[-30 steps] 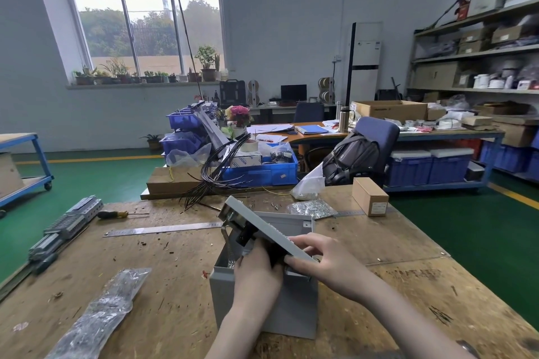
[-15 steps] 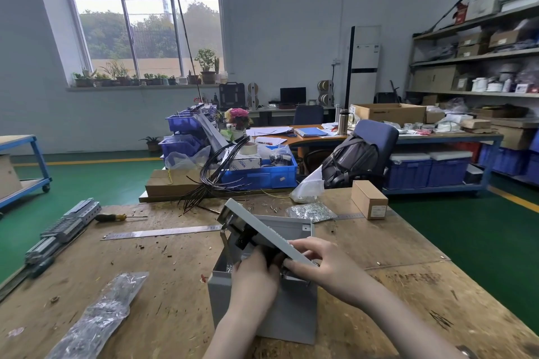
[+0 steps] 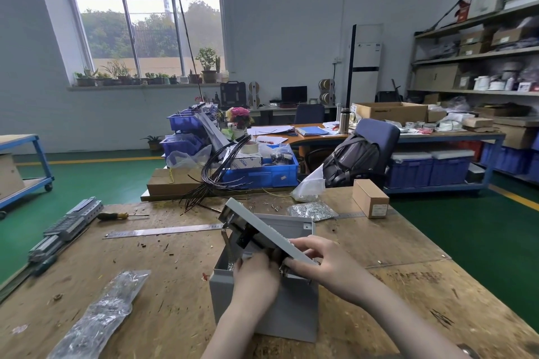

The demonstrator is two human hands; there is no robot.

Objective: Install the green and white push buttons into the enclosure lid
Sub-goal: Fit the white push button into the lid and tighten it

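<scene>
A grey metal enclosure [image 3: 264,312] stands on the wooden workbench [image 3: 163,280] in front of me. Its grey lid [image 3: 262,229] is tilted up over the open box, its far end raised. A black push-button body [image 3: 244,237] hangs from the lid's underside. My right hand [image 3: 320,259] grips the lid's near edge from above. My left hand [image 3: 256,274] is curled under the lid at the box rim, fingers closed on a part hidden beneath it. No green or white button face shows.
A steel ruler [image 3: 163,231], a screwdriver [image 3: 116,216] and DIN rails [image 3: 67,227] lie to the left. A plastic bag [image 3: 99,315] lies near left. A bag of screws [image 3: 312,210] and a small cardboard box [image 3: 370,198] sit behind the enclosure, black wires [image 3: 221,178] beyond.
Both hands keep their hold at the lid; the view has shifted slightly, and the lid stays tilted the same way.
</scene>
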